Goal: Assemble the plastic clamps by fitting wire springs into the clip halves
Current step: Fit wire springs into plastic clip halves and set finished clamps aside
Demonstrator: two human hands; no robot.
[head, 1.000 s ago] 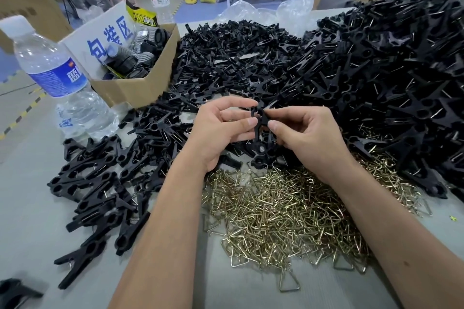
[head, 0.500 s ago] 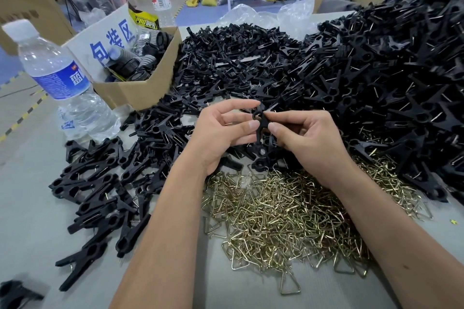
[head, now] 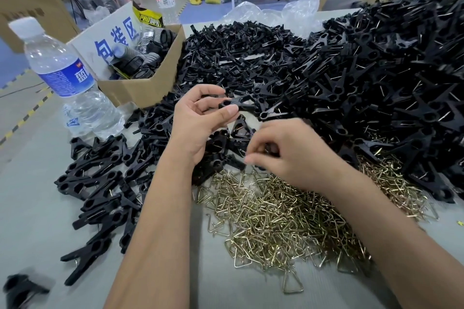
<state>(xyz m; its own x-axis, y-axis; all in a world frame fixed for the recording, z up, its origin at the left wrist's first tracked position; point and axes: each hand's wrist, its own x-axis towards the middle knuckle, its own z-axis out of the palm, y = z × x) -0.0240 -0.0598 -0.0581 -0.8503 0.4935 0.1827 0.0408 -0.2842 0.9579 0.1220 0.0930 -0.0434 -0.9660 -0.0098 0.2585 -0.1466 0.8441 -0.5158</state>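
The left hand [head: 200, 118] is up above the table [head: 32, 208], with its thumb and fingers curled around one black clip [head: 236, 104]. The clip sticks out to the right from between the fingertips. The right hand [head: 293, 155] is lower and nearer, just past the far edge of the pile of gold wire springs [head: 276, 211]. Its fingers are curled close together, pointing down at the edge of the pile. I cannot tell if they are pinching a spring, because the fingertips are blurry.

A huge heap of black clip halves [head: 351, 78] fills the far and right side of the table. Another bunch of black clips [head: 100, 183] lies spread out on the left, near the left arm. The gold springs lie in the middle, near the person, between the two arms.

On the far left stands a water bottle [head: 62, 78] with a blue label. Just behind it sits a cardboard box [head: 140, 85] with dark things inside.
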